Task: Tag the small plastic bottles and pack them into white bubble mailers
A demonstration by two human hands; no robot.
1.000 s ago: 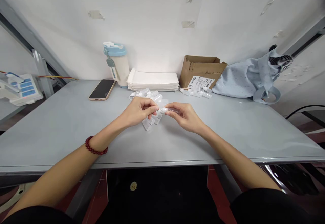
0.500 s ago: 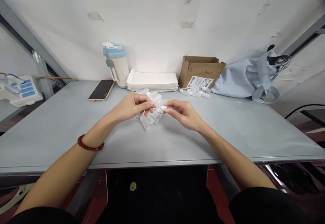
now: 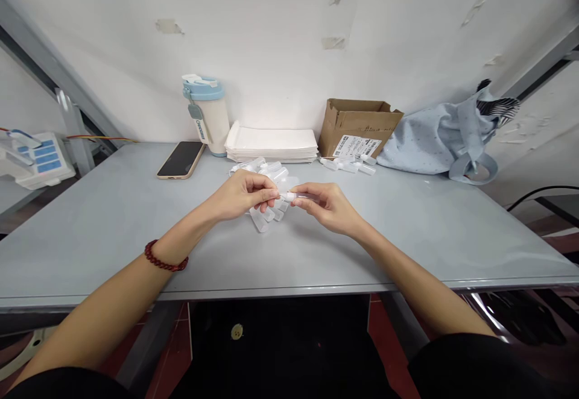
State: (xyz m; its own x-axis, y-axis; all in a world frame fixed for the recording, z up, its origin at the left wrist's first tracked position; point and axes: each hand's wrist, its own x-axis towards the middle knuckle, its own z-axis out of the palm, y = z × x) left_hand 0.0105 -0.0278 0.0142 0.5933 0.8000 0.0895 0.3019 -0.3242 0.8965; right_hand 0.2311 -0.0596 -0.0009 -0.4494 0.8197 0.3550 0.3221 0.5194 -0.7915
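Note:
My right hand (image 3: 323, 205) is closed around a small translucent plastic tube with a white cap (image 3: 288, 196), held sideways with the cap pointing left. Fingers and thumb cover most of the tube's body. Against the cap's tip, my left hand (image 3: 248, 194) pinches thumb and fingers together; what lies between them is too small to make out. Under and behind both hands a loose pile of similar translucent tubes (image 3: 259, 220) rests on the grey table (image 3: 280, 260).
Several more tubes (image 3: 348, 165) lie before an open cardboard box (image 3: 362, 123). A stack of white envelopes (image 3: 271, 144), a blue-lidded cup (image 3: 210, 116) and a phone (image 3: 181, 160) stand or lie along the back left. A light blue cloth bag (image 3: 429, 137) leans at right.
My left hand has moved slightly right and down, so its fingertips now meet the tip of the white cap. The right hand has hardly moved and keeps its hold on the tube.

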